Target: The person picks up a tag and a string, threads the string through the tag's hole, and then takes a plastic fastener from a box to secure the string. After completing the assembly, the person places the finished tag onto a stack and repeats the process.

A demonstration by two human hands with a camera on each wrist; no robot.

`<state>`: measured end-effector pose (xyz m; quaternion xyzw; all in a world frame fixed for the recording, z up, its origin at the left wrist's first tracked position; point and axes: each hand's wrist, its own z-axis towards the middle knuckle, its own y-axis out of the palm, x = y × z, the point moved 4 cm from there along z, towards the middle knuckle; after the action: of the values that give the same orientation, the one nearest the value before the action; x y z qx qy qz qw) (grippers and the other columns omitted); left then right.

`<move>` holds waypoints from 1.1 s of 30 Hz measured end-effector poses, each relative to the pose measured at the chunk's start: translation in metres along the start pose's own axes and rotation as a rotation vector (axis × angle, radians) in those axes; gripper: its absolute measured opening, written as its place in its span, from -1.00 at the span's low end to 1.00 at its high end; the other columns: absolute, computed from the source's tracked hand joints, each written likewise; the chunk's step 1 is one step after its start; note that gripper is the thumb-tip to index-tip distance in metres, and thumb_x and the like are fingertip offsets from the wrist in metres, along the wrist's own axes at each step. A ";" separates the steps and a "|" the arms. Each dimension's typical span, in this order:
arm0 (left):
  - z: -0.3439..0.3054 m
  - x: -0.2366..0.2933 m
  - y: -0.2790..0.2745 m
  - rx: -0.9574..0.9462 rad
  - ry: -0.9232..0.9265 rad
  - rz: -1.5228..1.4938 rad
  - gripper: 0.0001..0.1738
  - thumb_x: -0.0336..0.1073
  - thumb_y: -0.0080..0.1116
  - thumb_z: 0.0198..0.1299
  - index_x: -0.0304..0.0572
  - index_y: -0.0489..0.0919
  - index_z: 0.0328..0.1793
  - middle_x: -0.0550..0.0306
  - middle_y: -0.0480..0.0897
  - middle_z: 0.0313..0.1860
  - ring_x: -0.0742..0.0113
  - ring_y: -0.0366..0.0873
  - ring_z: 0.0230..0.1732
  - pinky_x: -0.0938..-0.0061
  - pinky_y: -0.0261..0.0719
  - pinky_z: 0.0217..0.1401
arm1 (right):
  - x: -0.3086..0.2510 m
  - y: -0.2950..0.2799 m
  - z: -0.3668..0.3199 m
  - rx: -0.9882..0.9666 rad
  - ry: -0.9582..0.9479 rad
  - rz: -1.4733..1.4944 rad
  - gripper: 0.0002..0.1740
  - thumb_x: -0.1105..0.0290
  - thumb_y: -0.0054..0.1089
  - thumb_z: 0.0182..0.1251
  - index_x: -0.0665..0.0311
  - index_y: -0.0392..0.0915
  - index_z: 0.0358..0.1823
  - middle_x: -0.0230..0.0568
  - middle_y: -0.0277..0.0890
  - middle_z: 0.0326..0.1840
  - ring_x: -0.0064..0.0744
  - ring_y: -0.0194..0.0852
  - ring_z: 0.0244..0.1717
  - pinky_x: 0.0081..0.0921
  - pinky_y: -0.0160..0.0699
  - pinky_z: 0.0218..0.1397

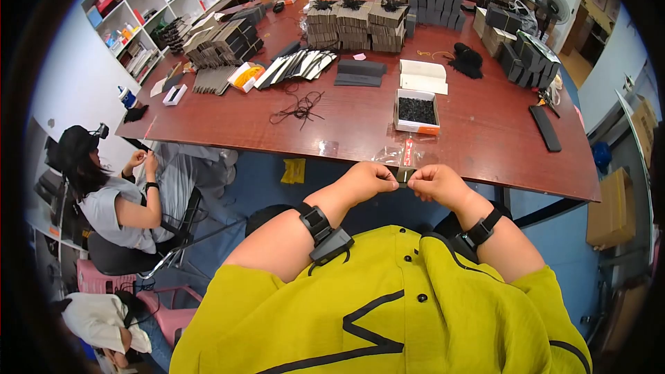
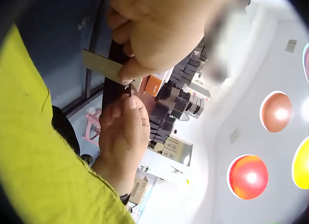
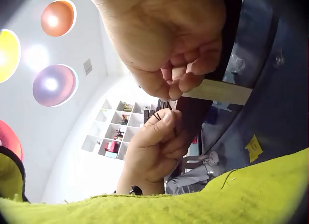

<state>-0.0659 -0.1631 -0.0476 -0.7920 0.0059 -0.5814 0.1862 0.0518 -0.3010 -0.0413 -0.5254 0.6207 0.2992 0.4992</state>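
Observation:
Both hands meet in front of my chest at the table's front edge. Between them is a narrow grey-beige card [image 1: 403, 174], which shows as a flat strip in both wrist views. My left hand [image 1: 370, 181] pinches a thin black cord [image 3: 157, 116], whose short ends stick out by the thumb. Opposite it, my right hand [image 1: 443, 185] has thumb and fingers pinched together at the same cord, close to the card's end. A dark bit of cord [image 2: 129, 89] shows between the two hands' fingertips in the left wrist view. Fingers hide most of the cord.
Beyond my hands lie clear plastic bags [image 1: 391, 155] and an open box of small black pieces [image 1: 417, 111]. Black cords [image 1: 298, 108] lie to the left. Stacks of grey cards [image 1: 355, 28] stand farther back. A seated person [image 1: 131, 194] works at the left.

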 end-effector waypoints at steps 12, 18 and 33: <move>0.002 -0.009 -0.002 -0.021 -0.072 -0.037 -0.86 -0.33 0.28 0.02 -0.27 0.66 -0.36 0.26 0.62 -0.46 0.57 0.47 -0.38 0.63 0.42 -0.24 | 0.001 0.000 0.004 0.017 0.024 -0.038 -0.82 0.29 0.17 0.22 0.25 0.58 -0.37 -0.38 0.51 -0.53 -0.63 0.41 -0.53 -0.68 0.35 -0.48; 0.002 -0.013 0.000 -0.049 -0.071 -0.058 -0.86 -0.33 0.27 0.03 -0.27 0.66 -0.36 0.25 0.64 -0.45 0.56 0.49 -0.37 0.63 0.44 -0.22 | 0.001 0.000 0.004 0.033 0.022 0.022 -0.87 0.37 0.16 0.19 0.28 0.59 -0.40 -0.38 0.50 -0.57 -0.65 0.40 -0.57 -0.72 0.32 -0.51; 0.001 -0.018 -0.003 -0.037 -0.091 -0.026 -0.84 -0.31 0.29 0.03 -0.27 0.66 -0.39 0.26 0.61 -0.49 0.57 0.45 -0.42 0.60 0.41 -0.27 | 0.001 0.001 0.004 0.026 0.039 -0.051 -0.85 0.31 0.18 0.20 0.24 0.59 -0.38 -0.40 0.50 -0.55 -0.65 0.41 -0.55 -0.71 0.34 -0.50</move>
<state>-0.0716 -0.1565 -0.0633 -0.8208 -0.0018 -0.5471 0.1640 0.0517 -0.2977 -0.0435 -0.5401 0.6207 0.2680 0.5012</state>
